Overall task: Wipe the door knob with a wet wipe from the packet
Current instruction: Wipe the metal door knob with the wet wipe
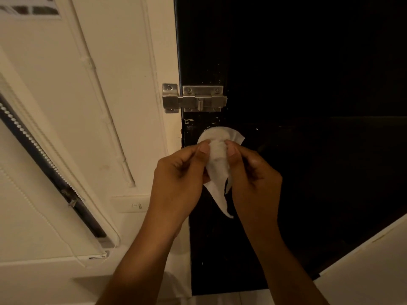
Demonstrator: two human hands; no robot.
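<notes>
I hold the wet wipe (217, 155) up in front of the dark door (308, 84), both hands working it. My left hand (178, 172) pinches its left edge between thumb and curled fingers, and my right hand (253, 170) pinches the right side the same way, so both are closed on the wipe and almost touching each other. The wipe fans out above my thumbs and hangs in a long tapering tail below them, down to a loose point.

It is thin, limp and very light, with no stiffness of its own; it drapes wherever I let go, and being damp it probably clings to itself in folds. I judge it wants spreading or bunching into a pad before it meets the metal, and a grip near the middle with the fingers behind it, not at a corner, so the tail does not flap.

The door knob itself I cannot see: it seems to sit behind the wipe and my hands, just below the steel slide bolt (198, 99) that bridges the door and the pale frame (167, 51). The packet is not in view.
</notes>
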